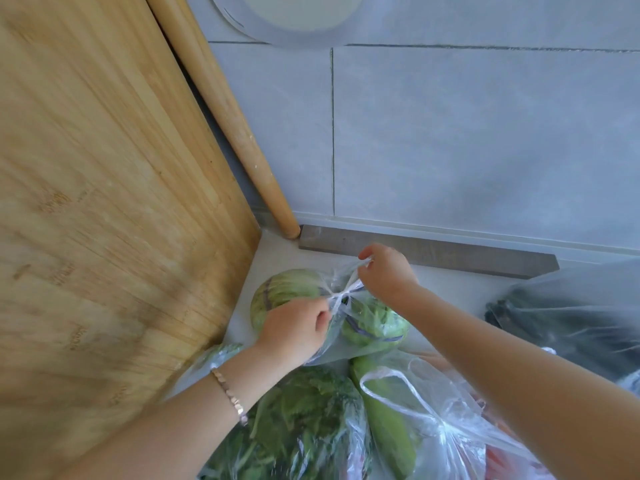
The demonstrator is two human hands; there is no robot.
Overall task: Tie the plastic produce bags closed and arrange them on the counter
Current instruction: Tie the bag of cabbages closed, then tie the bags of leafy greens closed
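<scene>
A clear plastic bag [363, 337] with round pale-green vegetables [284, 289] lies on the white counter near the wall. Its two handles cross in a knot [341, 296] above it. My left hand [294, 329], with a bracelet on the wrist, pinches one handle at the knot's left. My right hand [386, 268] pinches the other handle and pulls it up and back. Nearer to me lie a bag of leafy greens [304, 424] and a tied bag [433, 417] holding a long green vegetable and something orange-red.
A large wooden cutting board [104, 202] leans at the left, with a wooden rolling pin [221, 109] behind it against the grey tiled wall. A grey strip [450, 254] lies along the wall's foot. Another bag with dark contents [571, 327] sits at the right.
</scene>
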